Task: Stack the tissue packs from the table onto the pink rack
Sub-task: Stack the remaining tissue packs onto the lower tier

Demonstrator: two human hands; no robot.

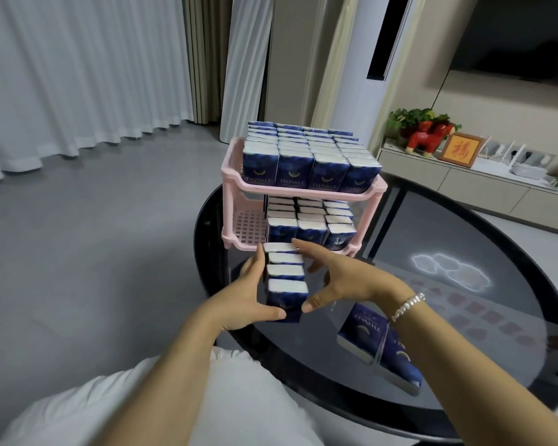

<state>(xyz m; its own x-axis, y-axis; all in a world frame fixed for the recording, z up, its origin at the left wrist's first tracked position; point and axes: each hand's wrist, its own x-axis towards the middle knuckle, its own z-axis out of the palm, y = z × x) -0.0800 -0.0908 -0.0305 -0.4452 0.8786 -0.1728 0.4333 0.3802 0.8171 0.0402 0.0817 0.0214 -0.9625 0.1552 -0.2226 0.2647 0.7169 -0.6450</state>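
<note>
Four tissue packs [285, 278] in a row | left hand [248, 297], right hand [339, 281]: grip clamps row's sides, fingers half-curled | before pink rack [236, 175]

The person wore a white garment [161, 403], both forearms were bare with no sleeves showing, and a beaded pearl-white bracelet [408, 306] circled the right wrist.
</note>
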